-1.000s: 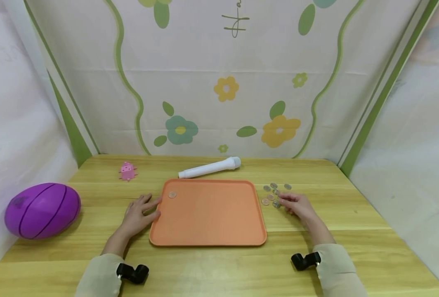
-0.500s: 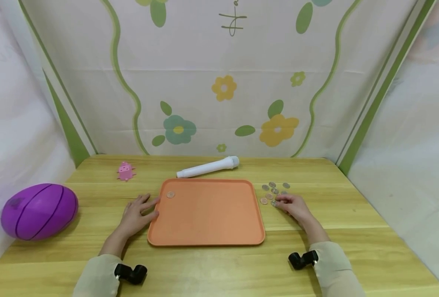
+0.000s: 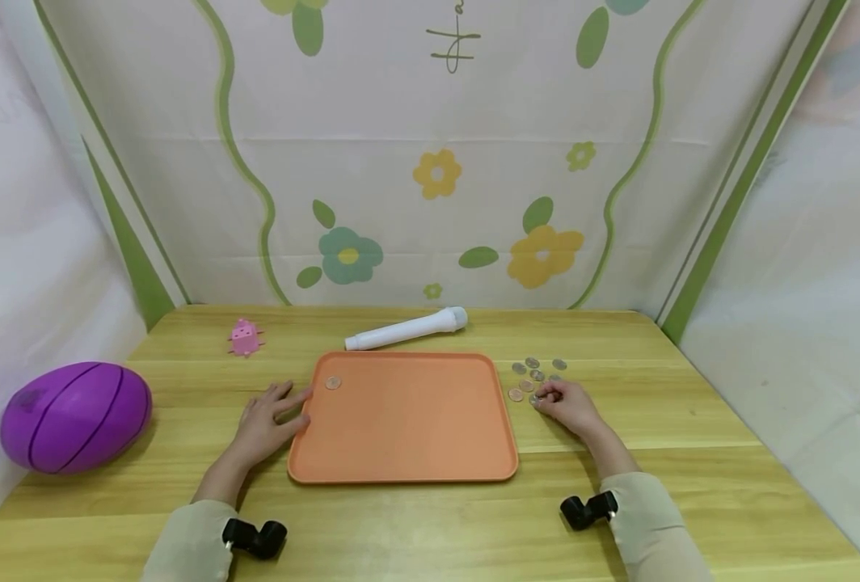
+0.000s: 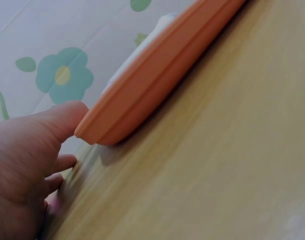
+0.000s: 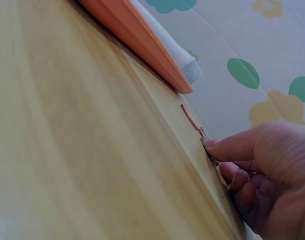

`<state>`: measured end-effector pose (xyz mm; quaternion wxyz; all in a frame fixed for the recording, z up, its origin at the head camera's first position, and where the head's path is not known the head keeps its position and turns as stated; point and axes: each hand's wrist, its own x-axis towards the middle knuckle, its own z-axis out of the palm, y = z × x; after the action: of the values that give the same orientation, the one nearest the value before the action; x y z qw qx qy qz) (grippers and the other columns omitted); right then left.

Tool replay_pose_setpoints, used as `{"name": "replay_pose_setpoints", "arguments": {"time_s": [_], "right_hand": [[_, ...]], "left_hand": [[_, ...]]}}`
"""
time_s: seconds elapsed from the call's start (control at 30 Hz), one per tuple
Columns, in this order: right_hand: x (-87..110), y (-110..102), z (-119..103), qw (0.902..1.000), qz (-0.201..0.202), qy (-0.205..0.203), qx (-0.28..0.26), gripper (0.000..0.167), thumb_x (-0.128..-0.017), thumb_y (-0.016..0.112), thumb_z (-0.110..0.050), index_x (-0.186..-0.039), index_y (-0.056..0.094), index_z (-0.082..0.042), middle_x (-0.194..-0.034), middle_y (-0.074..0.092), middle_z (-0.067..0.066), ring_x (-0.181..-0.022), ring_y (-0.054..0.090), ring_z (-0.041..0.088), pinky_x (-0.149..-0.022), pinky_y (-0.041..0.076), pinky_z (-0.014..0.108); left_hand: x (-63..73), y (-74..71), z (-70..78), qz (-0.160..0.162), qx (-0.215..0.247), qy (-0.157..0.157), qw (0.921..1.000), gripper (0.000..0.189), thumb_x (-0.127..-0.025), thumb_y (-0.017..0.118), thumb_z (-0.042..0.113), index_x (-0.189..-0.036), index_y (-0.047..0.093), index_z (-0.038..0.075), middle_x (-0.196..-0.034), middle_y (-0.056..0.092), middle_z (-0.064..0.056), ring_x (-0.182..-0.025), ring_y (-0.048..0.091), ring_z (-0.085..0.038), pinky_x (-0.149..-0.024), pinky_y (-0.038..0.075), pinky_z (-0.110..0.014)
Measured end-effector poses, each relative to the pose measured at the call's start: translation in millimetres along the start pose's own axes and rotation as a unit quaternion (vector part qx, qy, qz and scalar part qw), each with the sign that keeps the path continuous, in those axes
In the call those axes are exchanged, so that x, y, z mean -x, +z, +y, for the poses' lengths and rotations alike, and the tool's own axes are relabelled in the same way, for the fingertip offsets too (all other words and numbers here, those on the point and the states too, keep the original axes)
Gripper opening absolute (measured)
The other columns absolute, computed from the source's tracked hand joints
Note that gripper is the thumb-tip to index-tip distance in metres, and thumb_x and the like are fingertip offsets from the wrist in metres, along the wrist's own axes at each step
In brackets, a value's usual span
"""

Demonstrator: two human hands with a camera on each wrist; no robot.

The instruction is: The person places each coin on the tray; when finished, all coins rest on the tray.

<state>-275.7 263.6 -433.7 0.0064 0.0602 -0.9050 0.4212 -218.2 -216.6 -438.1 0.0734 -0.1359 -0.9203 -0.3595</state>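
Observation:
An orange tray (image 3: 408,420) lies on the wooden table, with one coin (image 3: 333,382) near its far left corner. My left hand (image 3: 268,420) rests at the tray's left edge, fingers spread; in the left wrist view the thumb (image 4: 67,117) touches the rim. To the right of the tray several loose coins (image 3: 526,386) lie in a cluster. My right hand (image 3: 570,406) is at the near side of this cluster, its thumb and index finger pinching a silvery coin (image 3: 535,399) at the tabletop. In the right wrist view the other fingers are curled and partly hide the coins.
A white toy microphone (image 3: 406,328) lies just behind the tray. At the back left sits a small pink toy (image 3: 244,337), and a purple ball (image 3: 76,417) is at the left edge. A flowered cloth (image 3: 394,145) hangs behind the table.
My right hand has shifted slightly left and its fingertips have closed on the nearest silvery coin. A coin beside the fingers has come partly into view. The left hand stays at the tray.

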Motion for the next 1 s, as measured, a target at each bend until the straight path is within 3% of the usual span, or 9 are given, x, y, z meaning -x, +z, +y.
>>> {"name": "replay_pose_setpoints", "arguments": {"time_s": [0.33,0.5,0.7,1.0], "right_hand": [[4.6,2.4,-6.8,0.9997,-0.017,-0.003,0.016,0.014,-0.077,0.063,-0.006,-0.085,0.054,0.001,-0.073,0.048,0.005,-0.067,0.043,0.016,-0.059,0.037,0.028],[6.2,2.1,-8.7,0.9996,-0.011,-0.023,0.014,0.018,-0.075,0.064,-0.004,-0.085,0.051,0.001,-0.079,0.049,0.008,-0.071,0.044,0.018,-0.062,0.037,0.029],[6.4,1.2,-7.7,0.999,-0.006,-0.044,-0.002,0.017,-0.073,0.064,0.001,-0.086,0.053,0.002,-0.074,0.048,0.008,-0.067,0.044,0.018,-0.057,0.037,0.027],[7.6,-4.3,-8.6,0.9986,-0.03,-0.025,-0.036,0.02,-0.08,0.06,-0.005,-0.097,0.059,0.004,-0.078,0.053,0.008,-0.065,0.045,0.016,-0.056,0.039,0.026]], "left_hand": [[2.0,-2.0,-0.2,0.001,-0.001,0.001,1.0,0.048,-0.082,0.059,0.026,-0.123,0.05,0.004,-0.13,0.029,-0.029,-0.121,0.013,-0.046,-0.092,0.002,-0.059],[1.2,-2.7,0.4,-0.001,-0.007,-0.001,1.0,0.047,-0.082,0.058,0.027,-0.123,0.049,0.004,-0.13,0.028,-0.028,-0.121,0.012,-0.046,-0.093,0.001,-0.058],[0.0,-2.9,2.3,0.0,-0.009,-0.003,1.0,0.047,-0.082,0.058,0.027,-0.123,0.05,0.005,-0.13,0.028,-0.028,-0.121,0.012,-0.045,-0.093,0.001,-0.058],[0.0,-0.3,1.4,0.003,-0.013,-0.001,0.9999,0.046,-0.082,0.058,0.026,-0.122,0.05,0.005,-0.129,0.03,-0.028,-0.121,0.014,-0.046,-0.093,0.003,-0.058]]}}
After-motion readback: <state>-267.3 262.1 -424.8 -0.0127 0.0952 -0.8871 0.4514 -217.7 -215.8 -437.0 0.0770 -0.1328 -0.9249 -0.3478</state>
